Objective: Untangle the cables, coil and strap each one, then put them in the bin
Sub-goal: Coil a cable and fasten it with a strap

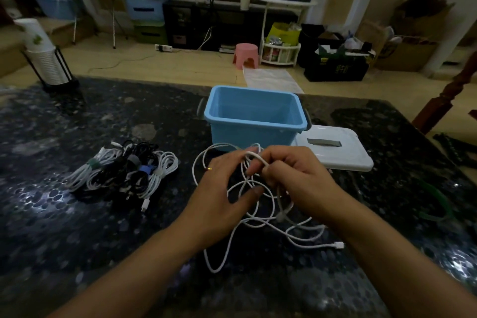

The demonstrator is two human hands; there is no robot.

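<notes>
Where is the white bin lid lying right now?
In the head view, the white lid lies flat on the dark table, right of centre, beside the blue bin at its near right corner, just beyond the right hand.

- A stack of paper cups [38,51] is sitting in a black rack at ten o'clock on the dark speckled surface [103,214].
- A pink stool [246,55] is standing on the floor at twelve o'clock.
- A white rack [281,31] is standing just beside it.
</notes>
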